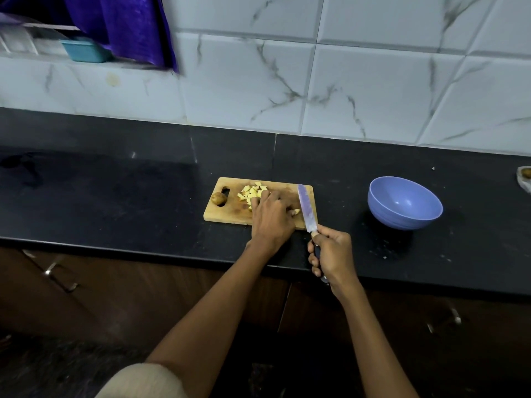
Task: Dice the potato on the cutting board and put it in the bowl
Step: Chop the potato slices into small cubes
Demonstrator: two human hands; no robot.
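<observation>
- sleeve (143, 380), pale, bottom of frame left of centre; bare forearms run up from it to the counter
- right hand (330, 255) centre frame, just right of middle, fingers wrapped tight round the knife handle
- knife (307, 209) blade points up-frame over the right end of the board, flat side showing; can't tell if the tip touches the wood
- left hand (271, 218) centre frame, palm down on the board, fingers bent over potato pieces; looks like it is pressing or gathering them, exact hold hidden under the hand
- board (227, 212), wood, centre frame on the counter, handle slot at its left end
- dice (253, 191), yellow potato cubes heaped on the upper middle of the board, touching the left fingertips; one more bit pokes out at the hand's right side by the blade
- potato end (218, 198), brown skin on, at the left end of the board beside the slot, apart from the heap
- bowl (405, 202), blue, right of the board on the counter, well apart from it, tilted toward camera, nothing seen inside
- counter (115, 196), black, runs across mid frame
- tiles (344, 81), white marble-look, upper half of frame
- curtain (123, 24), purple, upper left
- tub (86, 50), teal, upper left on a ledge under the curtain
- something brown on a pale wrapper at the far right edge (525, 179), cropped, can't tell what
</observation>
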